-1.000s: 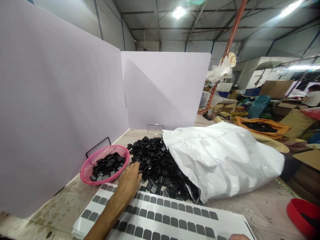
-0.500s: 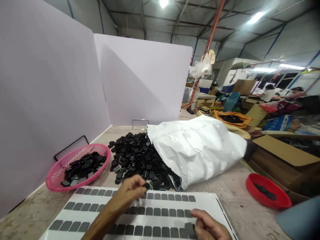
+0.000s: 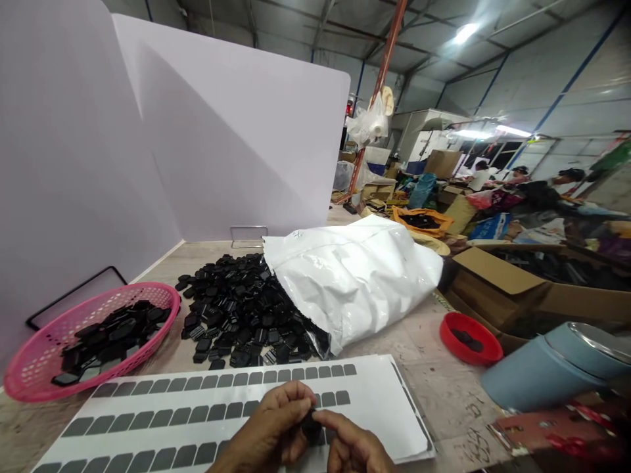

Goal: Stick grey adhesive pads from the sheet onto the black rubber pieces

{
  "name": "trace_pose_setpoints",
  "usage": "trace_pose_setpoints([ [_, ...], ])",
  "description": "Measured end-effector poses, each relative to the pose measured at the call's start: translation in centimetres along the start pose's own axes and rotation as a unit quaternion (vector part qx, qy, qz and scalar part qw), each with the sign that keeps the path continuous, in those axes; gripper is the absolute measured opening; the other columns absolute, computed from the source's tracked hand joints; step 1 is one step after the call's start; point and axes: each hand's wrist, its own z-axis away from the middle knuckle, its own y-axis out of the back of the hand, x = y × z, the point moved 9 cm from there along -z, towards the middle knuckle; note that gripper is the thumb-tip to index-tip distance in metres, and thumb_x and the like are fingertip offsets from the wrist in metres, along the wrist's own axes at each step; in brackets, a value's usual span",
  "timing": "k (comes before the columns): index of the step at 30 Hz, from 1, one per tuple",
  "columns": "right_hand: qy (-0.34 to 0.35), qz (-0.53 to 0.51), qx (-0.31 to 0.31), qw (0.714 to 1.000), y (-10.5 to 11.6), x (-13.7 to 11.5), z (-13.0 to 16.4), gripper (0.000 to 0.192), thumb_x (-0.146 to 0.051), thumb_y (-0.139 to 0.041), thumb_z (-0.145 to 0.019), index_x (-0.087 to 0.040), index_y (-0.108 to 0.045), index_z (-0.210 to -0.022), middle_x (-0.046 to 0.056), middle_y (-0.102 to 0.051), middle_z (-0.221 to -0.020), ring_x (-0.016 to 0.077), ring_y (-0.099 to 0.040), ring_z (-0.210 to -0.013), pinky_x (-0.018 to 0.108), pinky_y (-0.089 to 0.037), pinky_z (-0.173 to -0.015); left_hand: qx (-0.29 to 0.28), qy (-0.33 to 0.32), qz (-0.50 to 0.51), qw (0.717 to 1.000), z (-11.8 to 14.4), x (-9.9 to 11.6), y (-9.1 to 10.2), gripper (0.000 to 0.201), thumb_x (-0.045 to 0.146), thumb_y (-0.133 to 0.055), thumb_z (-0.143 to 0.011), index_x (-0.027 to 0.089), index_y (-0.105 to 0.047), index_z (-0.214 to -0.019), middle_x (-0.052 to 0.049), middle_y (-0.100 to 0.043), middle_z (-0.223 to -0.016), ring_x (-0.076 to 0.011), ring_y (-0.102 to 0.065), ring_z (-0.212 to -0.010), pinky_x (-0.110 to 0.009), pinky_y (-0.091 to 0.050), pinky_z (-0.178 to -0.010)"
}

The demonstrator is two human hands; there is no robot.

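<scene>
Piece: small black part (image 3: 310, 424) pinched between both hands, low and near, just above the sticker sheet (image 3: 384, 401).
Hands: left hand (image 3: 276, 427) and right hand (image 3: 352, 447) together, fingertips closed on the part.
Advice: I'd say keep the pinch light and the part flat, so a grey sticker can sit square.
Supply: black parts heap (image 3: 236, 309) spills from the white bag (image 3: 355, 276); pink basket (image 3: 49, 341) far left.
Hidden: part's face covered by fingers; wrists cut off below.
</scene>
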Motion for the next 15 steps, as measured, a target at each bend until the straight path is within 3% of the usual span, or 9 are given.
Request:
trace_pose_setpoints([
  [4,0.002,-0.075,0.031,0.997,-0.2,0.6,-0.3,0.072,-0.056,-0.072,-0.071,-0.024,-0.052,-0.133,-0.005,-0.047,-0.063,0.0091,-0.037,-0.052,0.023,-0.03,-0.057,0.014,-0.001,0.036,0.999,0.0,-0.9,0.3,0.043,0.048,-0.076,-0.068,0.014,-0.058,-0.088,0.003,-0.055,-0.057,-0.0043,-0.044,-0.038,-0.017,-0.025,-0.039],
  [8,-0.011,-0.119,0.033,0.992,-0.3,0.5,-0.2,0.066,-0.052,-0.075,-0.069,-0.028,-0.057,-0.128,-0.004,-0.049,-0.065,0.009,-0.036,-0.053,0.023,-0.027,-0.056,-0.021,0.005,0.003,1.0,-0.1,-2.2,0.4,0.055,0.031,-0.087,-0.054,0.016,-0.058,-0.098,0.003,-0.06,-0.063,-0.0069,-0.051,-0.044,-0.018,-0.035,-0.044],
  [12,-0.015,-0.06,0.008,0.998,-0.3,-0.2,0.4,0.068,-0.053,-0.072,-0.071,-0.027,-0.055,-0.131,-0.003,-0.05,-0.066,0.0113,-0.042,-0.057,0.024,-0.031,-0.058,-0.005,-0.031,-0.04,0.999,0.0,-1.7,0.5,0.052,0.029,-0.087,-0.054,0.015,-0.059,-0.096,0.002,-0.062,-0.069,-0.0061,-0.052,-0.045,-0.018,-0.036,-0.045],
  [15,-0.006,-0.008,0.07,0.998,0.9,-1.1,1.2,0.059,-0.054,-0.068,-0.076,-0.026,-0.06,-0.127,-0.003,-0.051,-0.065,0.0109,-0.041,-0.055,0.024,-0.031,-0.056,0.007,-0.055,-0.046,0.997,0.3,-0.6,-0.2,0.043,0.026,-0.083,-0.058,0.015,-0.059,-0.093,0.002,-0.062,-0.07,-0.005,-0.053,-0.045,-0.017,-0.035,-0.045],
])
